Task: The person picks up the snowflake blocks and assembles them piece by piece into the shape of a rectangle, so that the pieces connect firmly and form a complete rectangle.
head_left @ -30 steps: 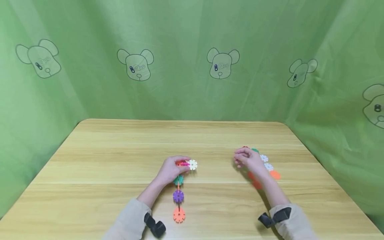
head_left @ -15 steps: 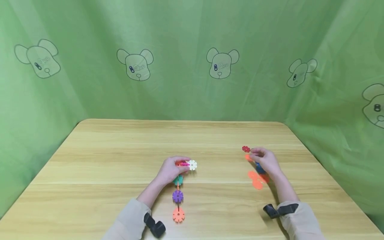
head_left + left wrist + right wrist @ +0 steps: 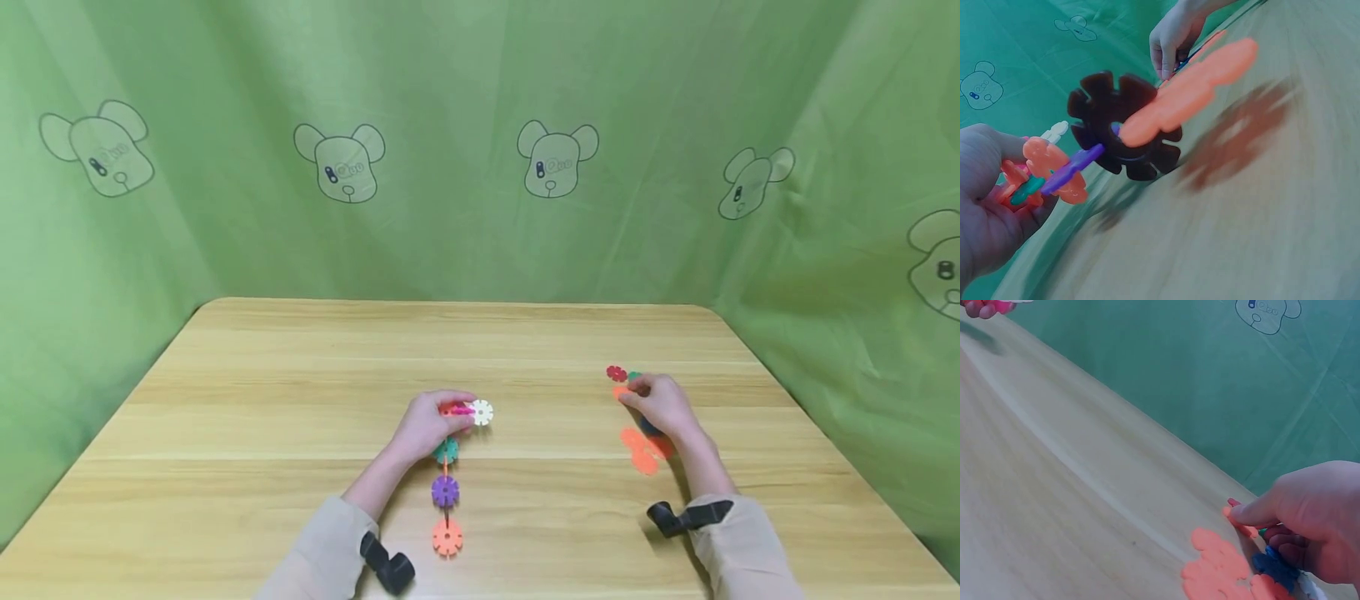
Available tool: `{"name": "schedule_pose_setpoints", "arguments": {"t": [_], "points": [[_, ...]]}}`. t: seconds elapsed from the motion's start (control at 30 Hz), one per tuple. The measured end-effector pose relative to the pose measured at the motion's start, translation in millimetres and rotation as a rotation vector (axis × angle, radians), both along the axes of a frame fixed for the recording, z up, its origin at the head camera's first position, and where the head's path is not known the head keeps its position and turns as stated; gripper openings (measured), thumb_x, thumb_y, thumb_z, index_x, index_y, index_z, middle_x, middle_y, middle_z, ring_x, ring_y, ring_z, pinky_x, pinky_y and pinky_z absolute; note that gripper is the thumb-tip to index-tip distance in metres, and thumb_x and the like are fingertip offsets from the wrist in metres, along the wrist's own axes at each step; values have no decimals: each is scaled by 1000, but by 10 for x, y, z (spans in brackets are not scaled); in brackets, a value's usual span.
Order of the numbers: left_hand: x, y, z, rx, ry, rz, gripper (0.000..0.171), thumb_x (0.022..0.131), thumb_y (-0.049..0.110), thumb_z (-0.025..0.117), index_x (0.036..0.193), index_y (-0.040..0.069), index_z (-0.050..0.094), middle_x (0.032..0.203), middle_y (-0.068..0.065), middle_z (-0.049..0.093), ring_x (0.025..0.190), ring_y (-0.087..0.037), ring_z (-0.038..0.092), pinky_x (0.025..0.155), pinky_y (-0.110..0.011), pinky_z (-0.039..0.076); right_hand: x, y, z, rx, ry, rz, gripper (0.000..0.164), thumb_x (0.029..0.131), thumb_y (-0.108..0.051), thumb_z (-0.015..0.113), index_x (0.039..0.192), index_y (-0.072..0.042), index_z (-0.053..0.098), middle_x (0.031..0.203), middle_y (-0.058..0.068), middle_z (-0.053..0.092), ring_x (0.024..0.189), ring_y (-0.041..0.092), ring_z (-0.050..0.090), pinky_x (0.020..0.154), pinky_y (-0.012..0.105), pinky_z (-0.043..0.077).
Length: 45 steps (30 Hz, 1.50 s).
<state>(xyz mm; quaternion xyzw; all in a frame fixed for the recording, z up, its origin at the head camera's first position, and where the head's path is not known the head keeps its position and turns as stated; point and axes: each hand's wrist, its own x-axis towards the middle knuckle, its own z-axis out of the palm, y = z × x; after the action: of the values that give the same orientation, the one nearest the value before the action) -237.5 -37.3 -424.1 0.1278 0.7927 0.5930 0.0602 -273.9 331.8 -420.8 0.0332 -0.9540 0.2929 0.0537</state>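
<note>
My left hand [image 3: 429,423] grips a linked chain of slotted plastic snowflake discs. A white disc [image 3: 482,412] sticks out past its fingertips beside a pink one. Toward me the chain runs through a green disc [image 3: 447,451], a purple disc [image 3: 446,492] and a salmon disc [image 3: 447,538]. In the left wrist view a dark brown disc [image 3: 1094,119] joins the purple and salmon ones. My right hand [image 3: 663,407] reaches over loose discs, its thumb against an orange disc [image 3: 1249,529]; I cannot tell whether the fingers pinch it. A blue disc [image 3: 1275,569] lies under the hand.
A red disc [image 3: 617,373] and a green disc [image 3: 634,377] lie just beyond the right fingertips. Several orange discs [image 3: 642,452] lie near the right wrist. Green curtain [image 3: 465,150] surrounds the wooden table [image 3: 300,350] at the back and sides.
The right hand has moved right onto the loose discs, then slightly back left, its thumb now at the orange disc. The left hand and chain stay put.
</note>
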Motion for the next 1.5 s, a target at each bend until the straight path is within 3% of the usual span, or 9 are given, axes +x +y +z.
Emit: {"name": "schedule_pose_setpoints", "arguments": {"t": [0.2,0.5,0.73,0.93,1.1,1.33,1.5], "points": [[-2,-4,7,9,-10,9,32,80,7,71,112,5,66,95,-11,66,65,-18,64,57,-29,53,-21,-1,10,7,-28,23,30,86,-16,65,101,10,60,89,18,60,80,28,53,68,35,45],[-24,-1,-5,36,-15,6,32,80,5,70,112,4,66,107,-15,63,70,-18,65,61,-28,54,-33,-18,49,-14,-111,21,35,85,-18,67,104,8,53,90,15,55,80,26,49,65,31,41],[-23,0,-17,56,-29,1,32,81,3,69,112,3,65,103,-16,64,70,-19,65,62,-29,54,-2,-133,104,3,-54,47,30,84,-11,66,105,3,52,87,10,54,80,25,49,68,34,40],[-34,-2,-18,57,-24,-2,33,81,4,69,113,3,65,101,-15,65,70,-18,65,61,-28,54,7,-366,144,-34,1,139,22,84,-7,65,102,3,57,84,7,59,78,20,54,66,32,44],[-43,-3,-18,53,-14,-4,32,81,4,69,113,3,65,101,-15,65,69,-17,65,61,-28,54,29,-609,168,-82,-38,191,23,84,-7,65,104,2,60,83,5,61,75,17,55,65,30,47],[-44,-12,-21,58,-19,-5,32,81,3,68,112,3,66,103,-16,65,70,-18,65,62,-29,55,101,-974,154,-234,-109,275,18,84,-3,64,101,2,59,79,6,59,65,20,57,56,30,51],[-49,-17,-24,69,-24,-1,32,81,3,68,113,3,65,105,-17,64,71,-19,65,64,-29,55,140,-1248,165,-287,-112,334,15,83,-3,65,96,0,59,80,6,59,67,21,59,59,31,52]]}}
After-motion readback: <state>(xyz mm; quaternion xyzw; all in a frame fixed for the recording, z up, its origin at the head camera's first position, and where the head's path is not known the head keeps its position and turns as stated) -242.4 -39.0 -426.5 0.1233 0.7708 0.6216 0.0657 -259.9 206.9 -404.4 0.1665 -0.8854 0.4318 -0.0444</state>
